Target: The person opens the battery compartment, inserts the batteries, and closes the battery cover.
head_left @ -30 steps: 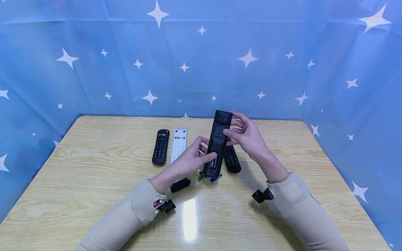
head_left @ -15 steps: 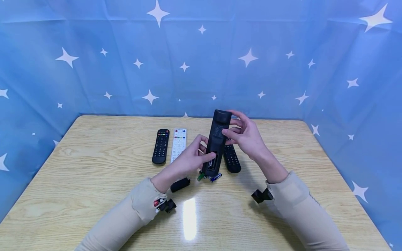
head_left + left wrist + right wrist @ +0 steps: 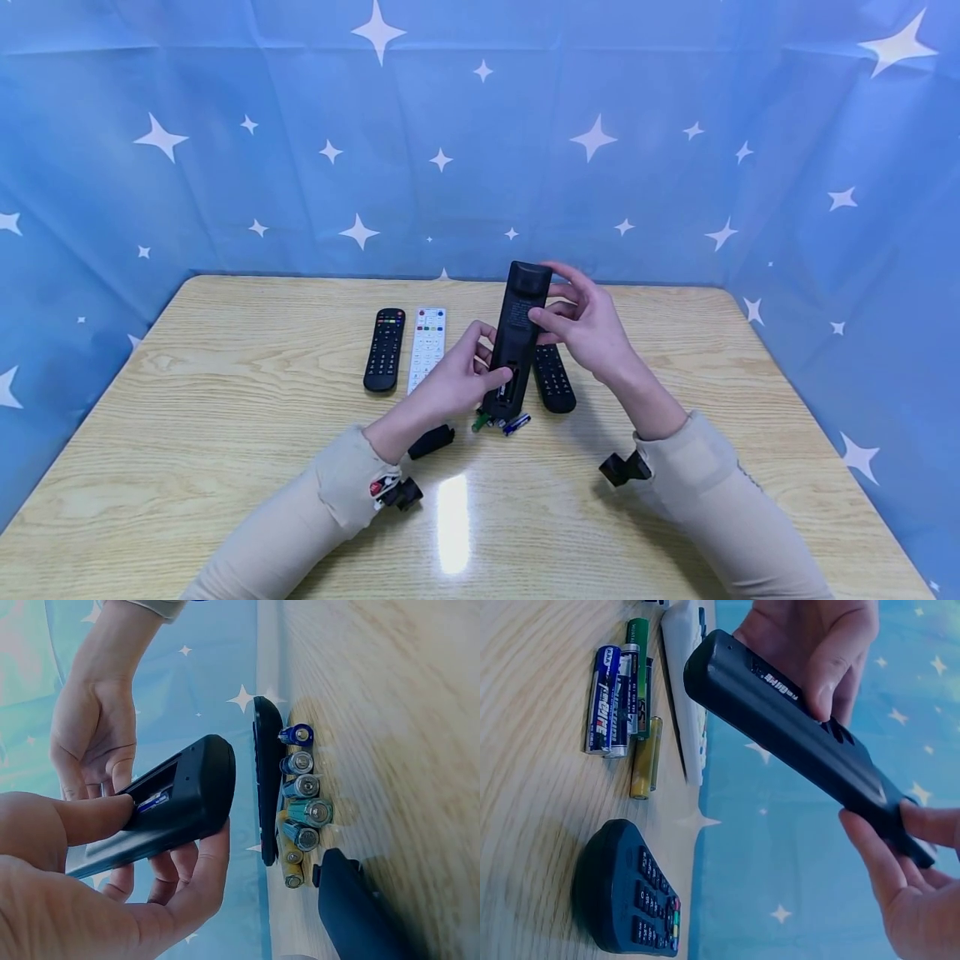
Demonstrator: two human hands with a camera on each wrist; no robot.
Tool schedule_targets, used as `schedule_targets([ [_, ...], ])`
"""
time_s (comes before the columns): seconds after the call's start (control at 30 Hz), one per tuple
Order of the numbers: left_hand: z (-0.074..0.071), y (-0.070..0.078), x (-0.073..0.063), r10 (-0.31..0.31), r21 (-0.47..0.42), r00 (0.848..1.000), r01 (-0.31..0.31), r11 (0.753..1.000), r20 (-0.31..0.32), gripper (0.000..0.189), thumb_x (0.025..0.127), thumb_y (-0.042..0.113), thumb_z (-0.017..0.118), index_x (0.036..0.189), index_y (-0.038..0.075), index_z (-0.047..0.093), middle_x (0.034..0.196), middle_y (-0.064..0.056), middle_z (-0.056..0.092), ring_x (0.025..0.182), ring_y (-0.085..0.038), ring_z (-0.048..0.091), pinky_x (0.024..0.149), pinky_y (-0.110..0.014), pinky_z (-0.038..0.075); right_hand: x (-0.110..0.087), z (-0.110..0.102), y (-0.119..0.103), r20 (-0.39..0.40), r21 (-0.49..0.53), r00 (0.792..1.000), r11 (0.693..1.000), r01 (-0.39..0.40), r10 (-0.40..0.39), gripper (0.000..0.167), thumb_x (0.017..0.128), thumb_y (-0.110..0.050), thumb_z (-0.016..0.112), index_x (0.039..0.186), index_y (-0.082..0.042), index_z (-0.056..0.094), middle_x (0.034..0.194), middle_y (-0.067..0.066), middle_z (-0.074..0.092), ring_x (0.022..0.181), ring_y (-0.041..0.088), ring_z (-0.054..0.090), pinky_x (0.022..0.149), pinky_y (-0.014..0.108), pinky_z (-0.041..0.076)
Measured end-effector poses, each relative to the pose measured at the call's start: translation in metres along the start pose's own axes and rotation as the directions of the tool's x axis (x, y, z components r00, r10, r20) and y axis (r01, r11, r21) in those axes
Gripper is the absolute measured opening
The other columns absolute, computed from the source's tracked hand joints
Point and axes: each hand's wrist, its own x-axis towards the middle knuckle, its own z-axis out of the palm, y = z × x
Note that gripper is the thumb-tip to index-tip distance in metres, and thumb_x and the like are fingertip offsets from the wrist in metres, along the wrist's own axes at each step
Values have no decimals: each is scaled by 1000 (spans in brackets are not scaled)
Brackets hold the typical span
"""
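Observation:
A black remote control (image 3: pixel 516 346) is held tilted above the table, its back towards me and its battery compartment uncovered. My left hand (image 3: pixel 457 382) grips its lower end, the thumb resting over the compartment; the other fingers curl behind. A battery (image 3: pixel 154 801) with a dark blue label shows inside the slot in the left wrist view. My right hand (image 3: pixel 592 332) pinches the remote's upper end between thumb and fingers. Under the lower end lie several loose batteries (image 3: pixel 604 697) in blue, silver, green and yellow. A black battery cover (image 3: pixel 432 442) lies beside my left wrist.
Left of my hands, a black remote (image 3: pixel 384 350) and a white remote (image 3: pixel 429 340) lie buttons up. Another black remote (image 3: pixel 555 382) lies right of the held one, partly hidden behind it. A blue star-patterned curtain (image 3: pixel 480 192) hangs around the wooden table (image 3: pixel 225 450).
The held remote and both hands have shifted slightly left. My left thumb has slid with it over the compartment, where bare battery sides showed and a printed label now shows.

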Motion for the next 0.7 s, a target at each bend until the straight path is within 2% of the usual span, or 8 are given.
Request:
schedule_targets([
  [0.27, 3, -1, 1, 23, 91, 1000, -23, 996, -4, 33, 103, 9, 63, 129, 8, 43, 104, -14, 55, 81, -24, 54, 71, -33, 49, 0, -1, 2, -13, -23, 1000, 1000, 7, -7, 67, 98, 2, 66, 157, -16, 40, 131, 18, 60, 95, 25, 69, 77, 42, 62],
  [0.53, 8, -4, 2, 103, 182, 993, -90, 979, -63, 42, 102, 14, 66, 139, 7, 47, 105, -8, 61, 88, -21, 60, 75, -33, 51, 0, -7, 1, -37, -35, 999, 999, 1, -2, 67, 99, 0, 67, 158, -15, 39, 133, 18, 59, 94, 24, 68, 78, 46, 62],
  [0.7, 8, -7, 2, 124, 206, 991, -109, 972, -59, 44, 102, 15, 67, 140, 6, 48, 106, -8, 62, 92, -22, 62, 78, -34, 53, 0, -10, 1, -37, -38, 999, 999, -4, 3, 68, 99, -1, 67, 158, -15, 38, 134, 20, 58, 94, 24, 67, 79, 47, 61],
])
